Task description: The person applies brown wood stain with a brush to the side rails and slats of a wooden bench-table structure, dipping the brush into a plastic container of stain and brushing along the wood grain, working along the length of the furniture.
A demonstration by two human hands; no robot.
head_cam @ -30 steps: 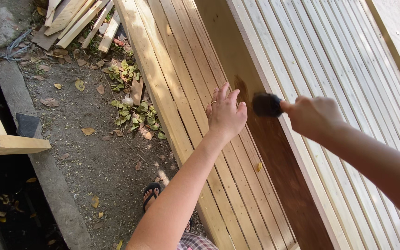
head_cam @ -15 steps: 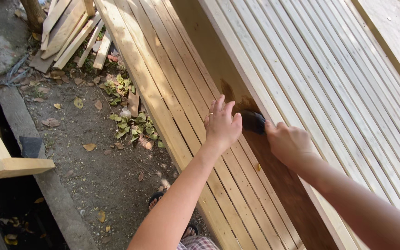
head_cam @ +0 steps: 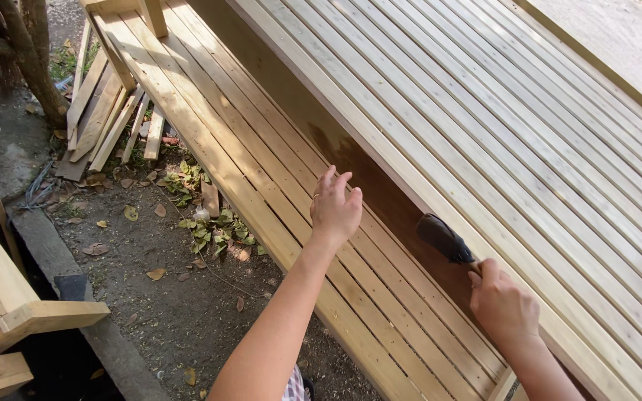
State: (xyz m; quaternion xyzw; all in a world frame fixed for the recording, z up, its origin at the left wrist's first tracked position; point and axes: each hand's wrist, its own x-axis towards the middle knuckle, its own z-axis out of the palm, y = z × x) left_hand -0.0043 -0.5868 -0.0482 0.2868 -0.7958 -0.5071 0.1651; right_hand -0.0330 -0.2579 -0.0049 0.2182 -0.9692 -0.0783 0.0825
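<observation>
My right hand [head_cam: 503, 303] grips the handle of a dark paintbrush [head_cam: 443, 238], whose bristles press on the vertical board [head_cam: 380, 189] between the two slatted levels. That board is stained dark brown around the brush and paler further up. My left hand [head_cam: 334, 210] rests with fingers slightly spread on the lower slatted step [head_cam: 261, 160], just left of the stained board. The wide upper slatted deck [head_cam: 514, 126] of pale bare wood lies to the right of the brush.
Loose wooden offcuts [head_cam: 105, 126] lie on the dirt at the upper left beside a tree trunk [head_cam: 35, 59]. Green and dry leaves [head_cam: 209, 223] litter the ground below the step. Another pale wooden frame [head_cam: 9, 312] stands at the lower left.
My right hand has drawn the brush down along the vertical board toward me. The view has shifted, showing more of the step's far end. My left hand has stayed on the step.
</observation>
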